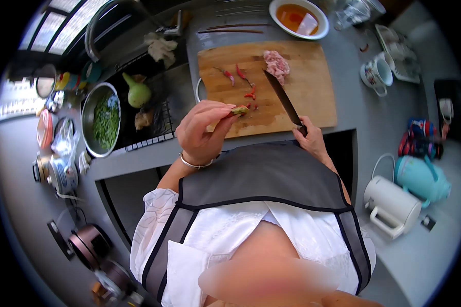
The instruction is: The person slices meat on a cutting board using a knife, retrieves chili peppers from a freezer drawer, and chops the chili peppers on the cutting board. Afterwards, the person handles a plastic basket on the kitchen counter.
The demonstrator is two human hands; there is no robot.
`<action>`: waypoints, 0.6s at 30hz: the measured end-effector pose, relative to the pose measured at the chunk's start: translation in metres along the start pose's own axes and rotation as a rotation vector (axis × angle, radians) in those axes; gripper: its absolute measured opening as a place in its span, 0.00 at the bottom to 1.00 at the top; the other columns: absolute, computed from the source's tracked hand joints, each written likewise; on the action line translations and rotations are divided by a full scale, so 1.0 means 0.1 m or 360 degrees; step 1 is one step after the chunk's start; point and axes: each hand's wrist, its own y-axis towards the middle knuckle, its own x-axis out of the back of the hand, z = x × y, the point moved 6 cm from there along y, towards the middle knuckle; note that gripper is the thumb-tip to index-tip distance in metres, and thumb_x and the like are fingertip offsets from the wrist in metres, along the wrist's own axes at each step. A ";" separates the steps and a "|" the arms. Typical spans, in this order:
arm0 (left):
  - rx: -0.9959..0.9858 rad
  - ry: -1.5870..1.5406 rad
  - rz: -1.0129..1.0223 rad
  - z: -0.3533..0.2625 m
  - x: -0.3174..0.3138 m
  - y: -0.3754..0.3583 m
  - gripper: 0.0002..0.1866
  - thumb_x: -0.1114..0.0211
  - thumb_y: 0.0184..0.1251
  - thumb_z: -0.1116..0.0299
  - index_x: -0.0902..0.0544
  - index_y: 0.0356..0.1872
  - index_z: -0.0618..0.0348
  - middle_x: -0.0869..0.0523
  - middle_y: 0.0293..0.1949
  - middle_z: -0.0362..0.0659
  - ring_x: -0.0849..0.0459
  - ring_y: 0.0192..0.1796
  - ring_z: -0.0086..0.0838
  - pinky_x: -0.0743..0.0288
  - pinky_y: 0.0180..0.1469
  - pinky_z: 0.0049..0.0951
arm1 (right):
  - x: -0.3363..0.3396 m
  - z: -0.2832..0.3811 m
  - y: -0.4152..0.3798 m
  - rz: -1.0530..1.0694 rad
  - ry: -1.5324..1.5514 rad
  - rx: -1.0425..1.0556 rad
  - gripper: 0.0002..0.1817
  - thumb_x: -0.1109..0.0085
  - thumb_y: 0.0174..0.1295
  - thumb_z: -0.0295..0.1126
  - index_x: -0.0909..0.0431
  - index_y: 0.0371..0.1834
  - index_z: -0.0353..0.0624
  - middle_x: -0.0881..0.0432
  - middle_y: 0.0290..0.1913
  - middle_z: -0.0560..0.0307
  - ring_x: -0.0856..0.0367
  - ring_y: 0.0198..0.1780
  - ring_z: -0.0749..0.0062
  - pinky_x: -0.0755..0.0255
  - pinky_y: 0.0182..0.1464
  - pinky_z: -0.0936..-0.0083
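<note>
My left hand [206, 128] pinches a small greenish-brown piece with a touch of red [239, 110] over the near edge of the wooden cutting board [305, 105]. What kind of food it is I cannot tell. The handle of a dark-bladed kitchen knife [283, 99] is gripped in my right hand [312, 137], its blade slanting up and left across the board. Near the tip lies a lump of pale pink raw meat [277, 66]. Whole red chilies [243, 74] and several cut chili bits [250, 93] rest on the board's left part.
Chopsticks [230, 31] and a white bowl of orange-brown liquid [298, 19] stand beyond the board. At left, a metal bowl of chopped greens [101, 120] sits beside the sink, with a green gourd [137, 91] close by. Mug [376, 74] and white kettle [392, 206] are at right.
</note>
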 end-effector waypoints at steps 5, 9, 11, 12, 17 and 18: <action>-0.0289 -0.0092 0.0313 0.01 -0.15 0.05 0.13 0.27 0.48 0.83 0.20 0.36 0.64 0.15 0.30 0.50 0.15 0.32 0.36 0.21 0.32 0.26 | -0.15 -0.05 -0.59 -0.0328 0.0073 -0.0225 0.18 0.40 0.60 0.31 0.30 0.51 0.39 0.22 0.25 0.49 0.21 0.28 0.61 0.28 0.35 0.73; -0.0048 -0.0343 0.0628 0.26 -0.54 -0.07 0.10 0.29 0.50 0.83 0.19 0.33 0.64 0.15 0.30 0.48 0.16 0.31 0.34 0.22 0.33 0.25 | -0.39 -0.17 -1.24 -0.0640 0.0118 -0.0469 0.18 0.40 0.60 0.32 0.29 0.52 0.40 0.22 0.26 0.49 0.20 0.28 0.59 0.28 0.36 0.72; 0.0022 -0.0521 0.0868 0.20 -1.01 -0.20 0.09 0.30 0.50 0.84 0.19 0.32 0.64 0.16 0.30 0.47 0.16 0.31 0.33 0.23 0.34 0.25 | -0.37 -0.37 -1.68 -0.0840 0.0179 -0.0646 0.19 0.40 0.59 0.32 0.29 0.52 0.40 0.21 0.26 0.48 0.19 0.30 0.57 0.27 0.36 0.70; 0.0009 -0.0487 0.0990 0.12 -1.25 -0.30 0.08 0.30 0.50 0.84 0.19 0.32 0.63 0.16 0.30 0.46 0.16 0.32 0.32 0.23 0.35 0.24 | -0.37 -0.46 -1.87 -0.0876 0.0230 -0.0699 0.19 0.40 0.58 0.31 0.29 0.52 0.40 0.20 0.27 0.48 0.18 0.31 0.57 0.27 0.36 0.69; 0.0408 -0.0116 0.0787 -0.70 0.01 -2.30 0.04 0.32 0.55 0.82 0.17 0.31 0.64 0.16 0.31 0.43 0.16 0.34 0.25 0.24 0.39 0.22 | -1.33 -0.68 -3.23 -0.0362 -0.0019 -0.0522 0.17 0.44 0.59 0.34 0.29 0.51 0.40 0.19 0.29 0.47 0.20 0.32 0.52 0.28 0.37 0.64; 0.0349 -0.0217 0.0881 -0.71 -0.11 -2.34 0.04 0.32 0.55 0.82 0.17 0.31 0.64 0.16 0.31 0.43 0.16 0.34 0.25 0.24 0.39 0.22 | -1.39 -0.75 -3.37 -0.0489 -0.0001 -0.0597 0.17 0.44 0.59 0.34 0.29 0.51 0.40 0.19 0.29 0.47 0.20 0.32 0.52 0.28 0.37 0.64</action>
